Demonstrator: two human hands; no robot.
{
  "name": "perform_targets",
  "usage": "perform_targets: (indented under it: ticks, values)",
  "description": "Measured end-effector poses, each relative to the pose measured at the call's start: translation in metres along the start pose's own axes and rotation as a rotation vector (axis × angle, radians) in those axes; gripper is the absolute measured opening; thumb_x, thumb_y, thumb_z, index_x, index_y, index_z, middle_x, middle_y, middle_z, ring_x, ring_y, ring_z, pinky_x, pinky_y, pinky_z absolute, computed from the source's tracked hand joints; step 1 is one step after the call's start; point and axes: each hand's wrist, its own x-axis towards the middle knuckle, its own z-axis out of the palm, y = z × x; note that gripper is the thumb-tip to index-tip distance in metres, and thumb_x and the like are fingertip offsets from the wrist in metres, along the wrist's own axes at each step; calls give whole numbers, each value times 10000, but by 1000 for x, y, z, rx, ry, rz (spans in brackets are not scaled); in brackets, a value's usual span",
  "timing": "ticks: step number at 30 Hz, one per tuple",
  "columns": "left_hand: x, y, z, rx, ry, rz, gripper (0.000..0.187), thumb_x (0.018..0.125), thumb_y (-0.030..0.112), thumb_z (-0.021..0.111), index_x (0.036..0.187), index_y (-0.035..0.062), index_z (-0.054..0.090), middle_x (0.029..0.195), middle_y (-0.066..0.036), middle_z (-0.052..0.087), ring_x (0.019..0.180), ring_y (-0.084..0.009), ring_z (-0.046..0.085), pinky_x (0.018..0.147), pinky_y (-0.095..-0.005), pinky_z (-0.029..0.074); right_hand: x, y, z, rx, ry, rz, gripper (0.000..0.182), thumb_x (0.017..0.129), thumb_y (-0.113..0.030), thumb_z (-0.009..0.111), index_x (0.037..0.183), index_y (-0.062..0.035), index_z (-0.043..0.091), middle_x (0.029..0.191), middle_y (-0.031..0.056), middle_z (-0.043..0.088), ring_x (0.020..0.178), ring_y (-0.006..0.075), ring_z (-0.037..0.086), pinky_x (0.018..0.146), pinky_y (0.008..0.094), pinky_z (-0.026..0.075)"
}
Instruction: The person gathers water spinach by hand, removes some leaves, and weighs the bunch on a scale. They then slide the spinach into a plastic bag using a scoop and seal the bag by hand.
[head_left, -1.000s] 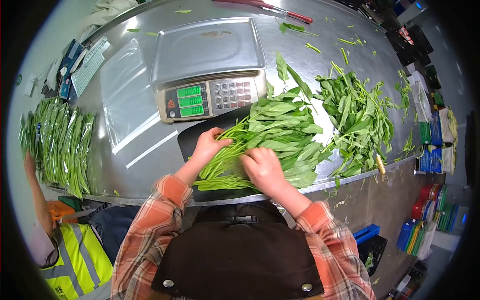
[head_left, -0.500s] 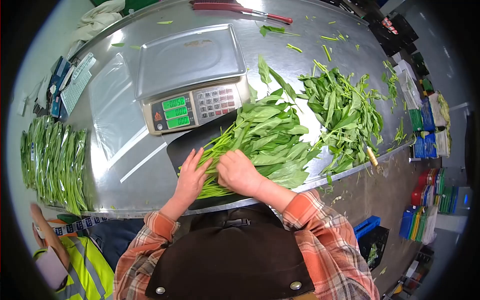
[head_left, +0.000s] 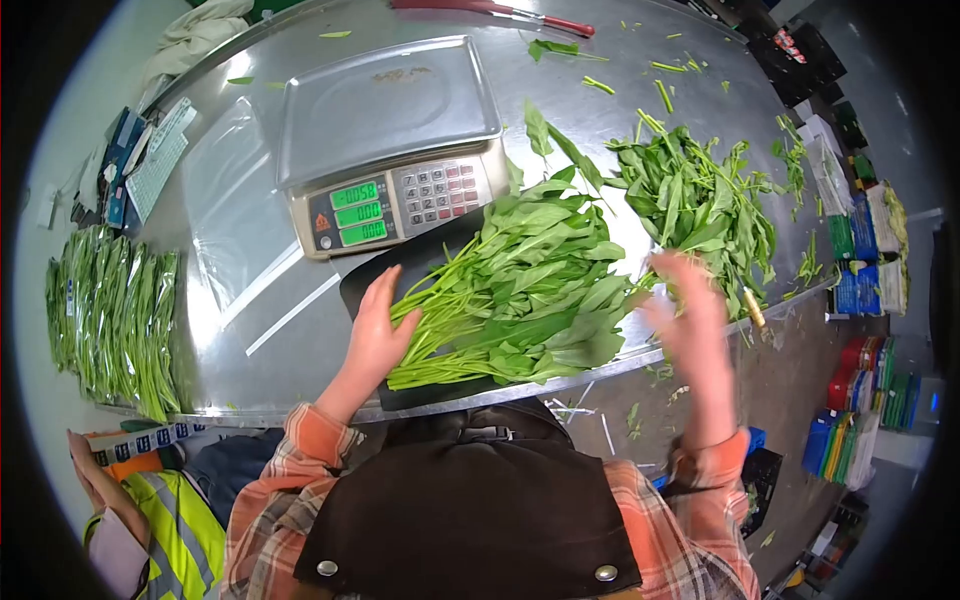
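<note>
A bunch of long-stemmed leafy greens [head_left: 540, 265] lies on a black sheet [head_left: 372, 278], its cut stems towards the left. Beside those stem ends is my left hand [head_left: 375, 335], open, thumb apart from the straight fingers. My right hand [head_left: 690, 315], blurred by motion, is at the near edge of a looser heap of greens [head_left: 700, 200]; its thumb and fingers look spread with nothing between them. Behind the bunch stands a digital scale [head_left: 405, 195] with a bare metal pan and lit green displays.
Packed greens in clear film [head_left: 112, 320] lie at the table's left end. Clear plastic bags [head_left: 228, 200] lie left of the scale. A red-handled knife [head_left: 560, 24] and stem scraps [head_left: 665, 95] are at the back. A person in a hi-vis vest [head_left: 178, 520] is at lower left.
My right hand has left the bunch and moved right to the loose heap. My left hand stays by the stem ends, and the bunch lies more spread out.
</note>
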Motion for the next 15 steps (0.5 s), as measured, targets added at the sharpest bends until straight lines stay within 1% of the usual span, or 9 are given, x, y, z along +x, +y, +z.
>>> perform_targets:
  ticks: [1, 2, 3, 4, 6, 7, 10, 13, 15]
  values:
    - [5, 2, 0, 60, -3, 62, 576, 793, 157, 652, 1315, 55, 428, 1334, -193, 432, 1218, -356, 430, 1015, -404, 357, -8, -10, 31, -41, -219, -124, 634, 656, -217, 788, 1222, -91, 531, 1205, 124, 551, 1132, 295, 493, 982, 395, 370]
    - [9, 5, 0, 119, -6, 124, 601, 786, 158, 658, 1325, 55, 412, 1337, -194, 429, 1213, -355, 436, 1011, -405, 362, -13, -7, 61, -51, -370, -272, 713, 639, -287, 790, 1268, -117, 500, 1228, 128, 536, 1173, 307, 455, 1017, 420, 322]
    - [13, 10, 2, 147, 76, 211, 487, 777, 101, 659, 1230, 29, 496, 1253, -172, 507, 1140, -337, 509, 937, -369, 431, -20, 0, 84, -72, -417, -299, 652, 652, -285, 780, 1231, -115, 533, 1217, 122, 543, 1157, 306, 461, 1004, 418, 325]
    - [12, 15, 0, 100, 117, 231, 433, 777, 91, 657, 1183, 22, 523, 1202, -166, 531, 1098, -327, 529, 903, -366, 445, -24, 3, 96, -95, -463, -327, 591, 665, -283, 769, 1194, -113, 565, 1205, 115, 550, 1141, 305, 468, 991, 417, 329]
    - [11, 30, -11, 6, 201, 273, 326, 778, 72, 651, 1090, 8, 577, 1100, -155, 580, 1012, -305, 570, 833, -362, 473, -23, 3, 98, -78, -431, -345, 446, 691, -253, 748, 1088, -101, 614, 1178, 106, 561, 1104, 297, 482, 950, 415, 350]
    - [3, 41, -16, -153, 138, 192, 191, 775, 58, 654, 953, 5, 612, 972, -131, 607, 903, -276, 590, 730, -349, 482, -26, 3, 99, -67, -420, -349, 374, 704, -239, 737, 1035, -95, 638, 1165, 102, 567, 1085, 293, 490, 930, 413, 360]
    - [-27, 15, -14, 67, -267, 167, 182, 748, 99, 675, 904, 31, 611, 919, -138, 594, 832, -310, 579, 740, -388, 464, -31, 9, 104, -156, -461, -495, 219, 716, -200, 715, 889, -81, 652, 1115, 80, 581, 1037, 273, 503, 886, 407, 373]
    - [-61, 6, -30, 376, -244, 195, 170, 732, 122, 688, 859, 42, 607, 855, -126, 598, 792, -319, 561, 693, -403, 450, -28, -10, 94, -207, -402, -479, 211, 702, -161, 714, 875, -71, 633, 1060, 68, 589, 1028, 259, 507, 885, 402, 374]
    - [-79, -6, -36, 389, -56, 175, 170, 728, 135, 690, 844, 43, 609, 816, -123, 596, 780, -323, 554, 687, -406, 445, -20, -33, 90, -168, -325, -486, 207, 704, -140, 716, 868, -62, 617, 1004, 69, 603, 973, 263, 542, 850, 394, 409]
